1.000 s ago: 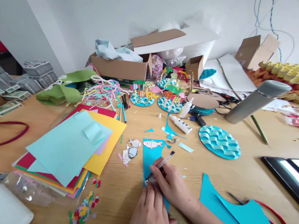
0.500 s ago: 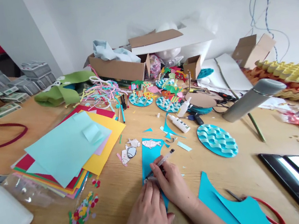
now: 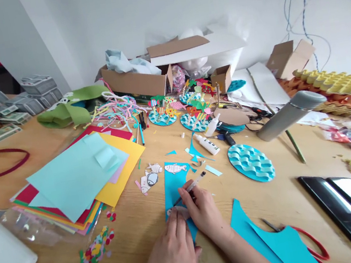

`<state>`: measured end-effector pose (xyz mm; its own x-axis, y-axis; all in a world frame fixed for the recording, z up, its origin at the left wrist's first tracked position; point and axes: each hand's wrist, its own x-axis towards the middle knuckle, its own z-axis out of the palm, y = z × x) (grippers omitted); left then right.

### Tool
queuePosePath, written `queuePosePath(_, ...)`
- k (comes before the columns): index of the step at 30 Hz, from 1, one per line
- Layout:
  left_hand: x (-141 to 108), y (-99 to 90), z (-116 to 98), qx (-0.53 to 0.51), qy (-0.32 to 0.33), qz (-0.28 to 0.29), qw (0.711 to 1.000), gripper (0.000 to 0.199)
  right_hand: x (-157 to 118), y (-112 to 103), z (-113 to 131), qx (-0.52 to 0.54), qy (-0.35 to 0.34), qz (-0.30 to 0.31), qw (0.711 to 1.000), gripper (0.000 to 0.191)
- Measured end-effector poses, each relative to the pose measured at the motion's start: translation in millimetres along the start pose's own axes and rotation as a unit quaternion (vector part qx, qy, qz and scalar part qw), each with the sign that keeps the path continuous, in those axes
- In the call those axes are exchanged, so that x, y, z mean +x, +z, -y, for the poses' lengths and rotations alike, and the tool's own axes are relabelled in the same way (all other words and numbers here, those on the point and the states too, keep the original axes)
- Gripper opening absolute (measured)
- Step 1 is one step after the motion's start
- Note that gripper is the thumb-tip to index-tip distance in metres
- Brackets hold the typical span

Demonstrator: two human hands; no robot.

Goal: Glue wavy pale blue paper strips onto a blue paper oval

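Note:
My right hand point(image 3: 203, 210) grips a pen point(image 3: 195, 183), its tip down at the edge of a paper fish cutout point(image 3: 181, 211). That cutout lies on a strip of blue paper point(image 3: 171, 189). With fingers stretched flat, my left hand point(image 3: 173, 248) presses on the cutout and covers part of it. Another paper fish point(image 3: 175, 168) rests at the far end of the strip. Left of the strip are several more fish cutouts point(image 3: 151, 178). To the right sits an oval blue board with wavy paper strips point(image 3: 251, 163).
Red-handled scissors point(image 3: 315, 240) lie partly under blue paper point(image 3: 264, 242) at front right. Coloured sheets point(image 3: 75, 175) are stacked left, beside paper scraps point(image 3: 97, 250). Glue bottles point(image 3: 207, 144), a grey tumbler point(image 3: 290, 114), a black tablet-like device point(image 3: 346, 210) and cardboard boxes point(image 3: 135, 80) also stand or lie around.
My right hand and pen have shifted slightly up along the fish's outline, showing more of the cutout. My left hand stays pressed on it. The whole view has moved a little.

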<state>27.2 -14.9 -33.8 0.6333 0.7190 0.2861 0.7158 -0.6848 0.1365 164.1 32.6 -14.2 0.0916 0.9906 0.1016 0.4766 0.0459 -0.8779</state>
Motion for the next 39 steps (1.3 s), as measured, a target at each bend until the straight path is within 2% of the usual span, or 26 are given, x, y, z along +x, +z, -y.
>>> queuePosePath(4, 0, -1.0, 1, 0.000, -0.001, 0.000, 1.000, 0.049, 0, -2, 1, -0.004, 0.011, 0.008, 1.000, 0.029)
queuePosePath(15, 1, 0.8, 5, 0.006, 0.013, 0.009, 1.000, 0.043, 5, -13, 11, -0.003, 0.080, 0.092, 0.993, 0.020)
queuePosePath(22, 1, -1.2, 5, 0.023, 0.039, -0.005, 0.999, 0.041, -3, -8, 2, 0.030, 0.089, 0.030, 0.995, 0.022)
queuePosePath(28, 1, -5.5, 5, 0.040, 0.040, 0.041, 0.998, 0.040, -4, -10, 1, 0.042, 0.075, 0.014, 0.996, 0.023)
queuePosePath(39, 3, -4.4, 4, 0.063, 0.049, 0.034, 0.996, 0.037, -4, -14, -2, 0.025, 0.080, 0.005, 0.996, 0.022)
